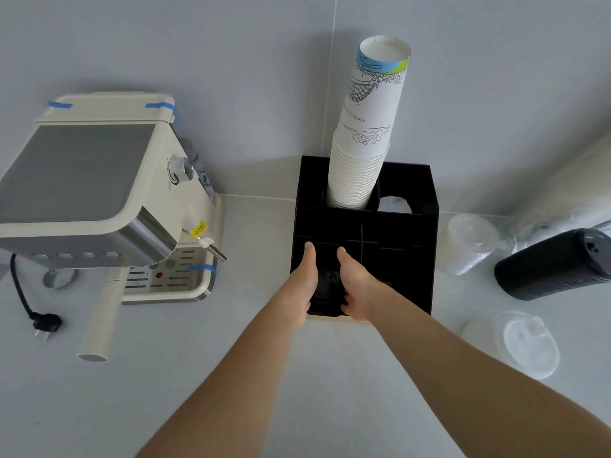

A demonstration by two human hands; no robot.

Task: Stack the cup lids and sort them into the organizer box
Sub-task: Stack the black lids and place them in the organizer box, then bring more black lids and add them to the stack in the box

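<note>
A black organizer box (396, 259) stands against the wall on the grey counter. Both my hands reach into its front left compartment. My left hand (302, 285) and my right hand (355, 287) press on either side of a stack of black lids (327, 285), thumbs pointing up. The lids are dark against the box and partly hidden. A tall stack of white paper cups (367, 127) rises from a back compartment. A stack of black lids in a wrapper (555, 262) lies on its side at the right. Clear lids (525, 345) sit at the front right.
A cream coffee machine (99, 200) stands at the left, its portafilter handle (102, 319) sticking out toward me and a black plug (44, 325) on the counter. Clear plastic cups in a wrapper (472, 242) lie right of the box.
</note>
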